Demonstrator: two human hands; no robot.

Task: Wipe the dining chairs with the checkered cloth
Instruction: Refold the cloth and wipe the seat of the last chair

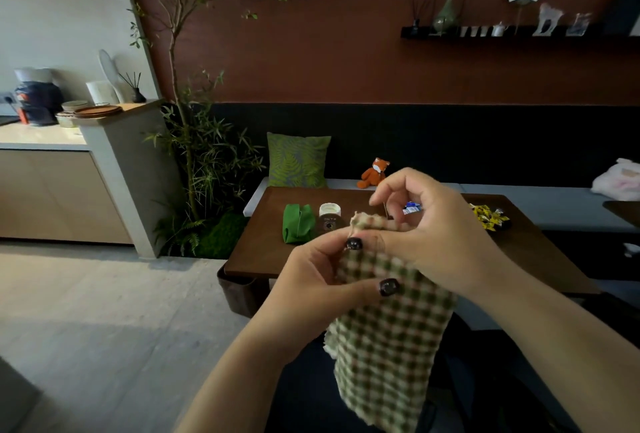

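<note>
Green-and-cream checks hung in front of the wooden worktop [263,252]: the checkered cloth [388,328] dangled between both hands, held up at its top edge. The left hand [322,276] pinched that edge with thumb and fingers curled round it; the right hand [426,224] gripped the same edge from above. No dining chair showed clearly beyond the worktop. Loosely bunched as it was, the cloth could slip from either pinch and drop to the floor.
</note>
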